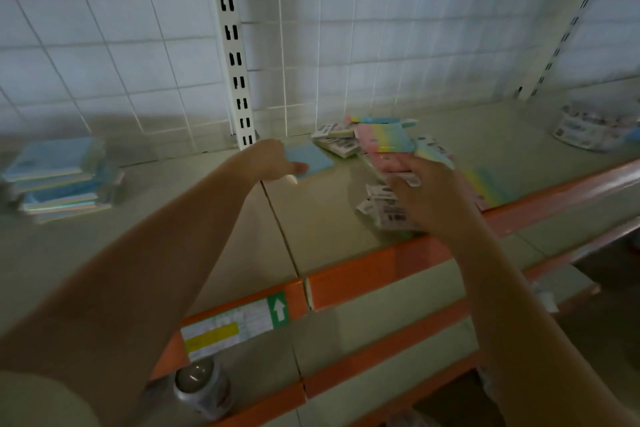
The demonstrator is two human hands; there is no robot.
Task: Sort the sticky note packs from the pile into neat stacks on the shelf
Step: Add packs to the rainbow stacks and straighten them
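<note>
Down by your left elbow a silver can (202, 388) stands on the lower shelf, beneath an orange rail carrying a price label (228, 328). Your left hand (273, 160) reaches across the shelf (207, 211) and rests on a blue pack (313, 160), thumb along its near edge; the grip is too blurred to judge. Your right hand (427, 192) curls its fingers round packs at the near side of the pile (377, 149), which sprawls right of the white upright (233, 55). Far left, two neat stacks (60, 180) sit side by side.
</note>
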